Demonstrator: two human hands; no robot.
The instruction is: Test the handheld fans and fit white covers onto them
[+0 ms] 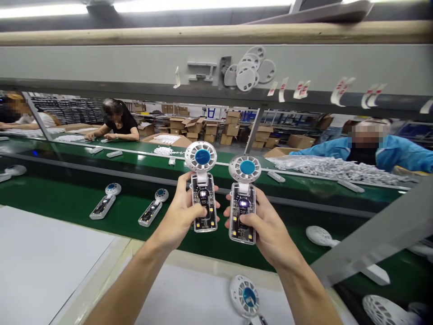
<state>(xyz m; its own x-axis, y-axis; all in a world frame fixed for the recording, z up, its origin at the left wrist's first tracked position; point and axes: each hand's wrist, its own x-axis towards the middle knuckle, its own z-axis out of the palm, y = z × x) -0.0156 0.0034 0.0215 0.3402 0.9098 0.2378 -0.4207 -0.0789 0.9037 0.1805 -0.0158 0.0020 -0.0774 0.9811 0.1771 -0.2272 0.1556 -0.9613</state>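
Observation:
My left hand is closed around a small handheld fan with a white round head, a blue hub and a clear body showing lit LEDs. My right hand grips a second fan of the same kind, thumb pressed on its body. Both fans are held upright side by side above the green conveyor belt. Two more fans lie flat on the belt to the left. Another fan lies on the white table just below my hands.
White fan parts lie on the belt at the right. A grey metal bar slants across the right side. Across the line sit three other people, with a heap of white parts and cardboard boxes behind.

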